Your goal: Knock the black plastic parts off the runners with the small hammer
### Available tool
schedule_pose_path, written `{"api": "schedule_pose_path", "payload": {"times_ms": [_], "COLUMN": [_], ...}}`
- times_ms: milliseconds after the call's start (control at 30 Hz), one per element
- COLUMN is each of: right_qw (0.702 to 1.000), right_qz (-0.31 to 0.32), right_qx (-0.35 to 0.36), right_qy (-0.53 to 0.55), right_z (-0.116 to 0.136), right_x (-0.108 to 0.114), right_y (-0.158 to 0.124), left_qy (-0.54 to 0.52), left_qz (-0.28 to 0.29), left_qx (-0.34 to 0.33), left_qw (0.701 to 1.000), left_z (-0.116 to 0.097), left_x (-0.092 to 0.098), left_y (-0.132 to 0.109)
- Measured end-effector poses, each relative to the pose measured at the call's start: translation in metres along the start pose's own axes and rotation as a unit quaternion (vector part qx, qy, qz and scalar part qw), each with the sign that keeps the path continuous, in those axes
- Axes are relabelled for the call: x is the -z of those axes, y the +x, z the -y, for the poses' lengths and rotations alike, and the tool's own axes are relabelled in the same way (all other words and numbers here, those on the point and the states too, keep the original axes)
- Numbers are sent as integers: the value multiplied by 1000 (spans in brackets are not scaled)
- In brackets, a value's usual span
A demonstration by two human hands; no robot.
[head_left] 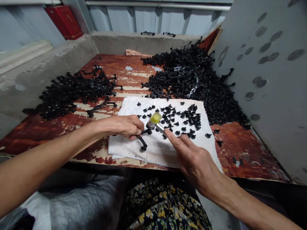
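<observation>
My left hand (pixel 130 126) is closed on a black jointed bracket (pixel 142 140), whose arms stick out past the fingers over the white cloth (pixel 155 153). In my right hand (pixel 189 150) is a small mallet (pixel 153 120) with a yellow-green end and a metal shaft; the index finger lies along the shaft. The mallet's head is over one end of the bracket; whether it touches is hidden from me. Many small black round-based pegs (pixel 192 118) lie scattered on the cloth, mostly toward its far right.
A large heap of black brackets (pixel 187 73) fills the back right, beside a grey spotted panel (pixel 261 64). Another pile of brackets (pixel 76 91) lies at the left on the worn red-brown table (pixel 96 147). A low concrete ledge (pixel 115 43) runs along the back, and a red box (pixel 63 22) stands at the back left.
</observation>
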State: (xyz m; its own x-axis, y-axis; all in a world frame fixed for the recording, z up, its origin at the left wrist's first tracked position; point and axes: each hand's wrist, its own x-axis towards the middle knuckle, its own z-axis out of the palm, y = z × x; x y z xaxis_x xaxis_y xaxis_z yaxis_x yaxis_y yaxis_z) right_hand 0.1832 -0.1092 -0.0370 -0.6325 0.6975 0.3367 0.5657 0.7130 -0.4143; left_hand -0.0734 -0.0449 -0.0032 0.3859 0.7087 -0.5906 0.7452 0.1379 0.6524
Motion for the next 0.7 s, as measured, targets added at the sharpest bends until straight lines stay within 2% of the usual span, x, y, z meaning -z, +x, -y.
{"api": "schedule_pose_path", "payload": {"times_ms": [67,200,233,333,367,500,533,633,700], "right_qw": [1000,996,997,1000,999,998,998,999,1000], "right_qz": [2,-82,-75,8,19,-64,-59,15,-6], "right_qx": [2,4,12,21,17,-6,1,11,8], "right_qy": [4,46,32,-21,-21,20,9,-37,-15], "right_z": [2,8,8,6,6,5,5,5,5], "right_x": [3,8,8,6,5,2,2,3,5], "right_y": [0,-1,-1,-1,-2,-4,-3,-2,-1], "left_qy": [1,-17,-16,10,15,-5,-4,17,7], "left_qz": [-1,-8,-10,-21,-23,-17,-16,-17,-9], "left_qx": [-1,-24,-27,-25,-24,-47,-51,-50,-56], "left_qw": [1000,1000,999,999,999,999,999,998,998], "left_z": [0,3,3,3,3,7,8,10,10], "left_x": [-1,-4,-5,-6,-6,-6,-6,-7,-8], "left_y": [0,-1,-1,-1,-1,0,0,1,2]}}
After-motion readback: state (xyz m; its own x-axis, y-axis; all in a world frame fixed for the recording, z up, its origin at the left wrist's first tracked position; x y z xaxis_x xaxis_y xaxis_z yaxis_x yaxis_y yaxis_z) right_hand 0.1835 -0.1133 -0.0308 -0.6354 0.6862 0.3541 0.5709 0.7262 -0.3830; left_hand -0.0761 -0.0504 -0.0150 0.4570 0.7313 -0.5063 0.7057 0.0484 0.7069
